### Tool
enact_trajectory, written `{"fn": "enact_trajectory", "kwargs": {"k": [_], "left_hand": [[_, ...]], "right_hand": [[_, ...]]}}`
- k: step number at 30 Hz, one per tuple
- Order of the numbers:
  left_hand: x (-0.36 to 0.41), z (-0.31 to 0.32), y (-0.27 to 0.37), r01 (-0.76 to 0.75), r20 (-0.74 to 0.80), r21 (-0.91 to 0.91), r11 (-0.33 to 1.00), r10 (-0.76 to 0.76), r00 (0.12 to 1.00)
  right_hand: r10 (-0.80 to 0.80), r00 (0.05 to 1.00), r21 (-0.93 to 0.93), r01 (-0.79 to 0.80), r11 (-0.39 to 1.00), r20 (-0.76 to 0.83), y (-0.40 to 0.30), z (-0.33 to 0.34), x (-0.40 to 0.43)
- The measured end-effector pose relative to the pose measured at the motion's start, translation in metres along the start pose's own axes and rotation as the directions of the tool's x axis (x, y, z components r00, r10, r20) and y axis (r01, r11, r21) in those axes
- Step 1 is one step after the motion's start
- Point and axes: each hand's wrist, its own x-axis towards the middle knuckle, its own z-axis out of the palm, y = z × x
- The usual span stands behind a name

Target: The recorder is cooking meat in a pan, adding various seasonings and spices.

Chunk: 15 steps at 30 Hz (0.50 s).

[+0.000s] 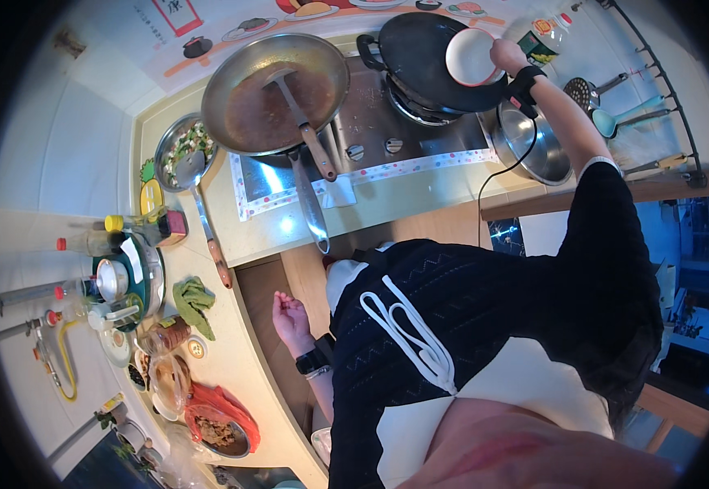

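Note:
My right hand [509, 56] grips the rim of a white bowl with a red edge [469, 57], tilted over a dark wok [415, 52] on the right burner. Down beside my body, my left hand [291, 318] is empty with its fingers loosely curled and apart. At the left of the stove stands a steel frying pan [330, 55] with brown sauce in it. A spatula with a wooden handle [317, 150] rests in that pan, its handle across the rim. The inside of the white bowl faces the camera and shows no contents.
Left of the stove, a metal bowl of chopped food [190, 137] holds a second spatula [212, 238]. Bottles, a green cloth [194, 302] and a red plastic bag around a bowl [250, 422] line the left counter. A steel basin [538, 147] and an oil bottle [547, 36] are at right.

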Motion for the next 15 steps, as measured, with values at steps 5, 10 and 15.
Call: {"fn": "enact_trajectory", "kwargs": {"k": [5, 10, 15], "left_hand": [[-0.005, 0.002, -0.001, -0.016, -0.011, 0.031, 0.999, 0.016, 1.0], [-0.011, 0.007, -0.006, -0.008, 0.006, 0.017, 1.0, 0.008, 1.0], [-0.014, 0.007, -0.005, -0.002, 0.008, 0.017, 1.0, 0.002, 1.0]], "right_hand": [[-0.006, 1.0, 0.016, 0.006, 1.0, 0.016, -0.019, 0.007, -0.027], [-0.099, 0.995, 0.075, 0.099, 0.992, -0.005, -0.016, 0.036, -0.021], [-0.379, 0.917, 0.245, 0.342, 0.907, 0.127, 0.024, 0.047, -0.015]]}}
